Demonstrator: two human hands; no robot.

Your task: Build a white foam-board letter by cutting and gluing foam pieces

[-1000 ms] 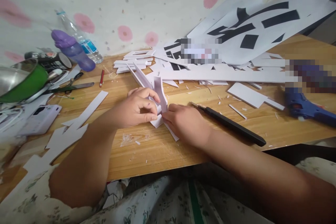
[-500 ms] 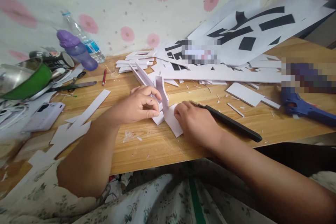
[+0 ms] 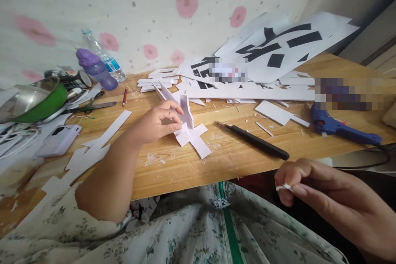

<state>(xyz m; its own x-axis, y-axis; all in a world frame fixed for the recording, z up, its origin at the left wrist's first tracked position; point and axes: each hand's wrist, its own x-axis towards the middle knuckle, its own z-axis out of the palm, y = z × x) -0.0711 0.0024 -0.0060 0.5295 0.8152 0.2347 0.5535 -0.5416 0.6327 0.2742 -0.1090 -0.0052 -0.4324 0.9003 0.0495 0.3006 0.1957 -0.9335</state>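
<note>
My left hand [image 3: 157,121] pinched the cutout [image 3: 192,134] on the table [image 3: 216,167]; my right hand [image 3: 328,204], below the edge, pinched a tiny scrap [image 3: 284,187].

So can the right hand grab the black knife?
Probably yes: the knife lies bare on the table just ahead of the right hand, nothing between, though it pinches a white scrap.

Soft, even daylight; blurred left edge, wide-angle bending, pixelated patches, faint shadows.
</note>
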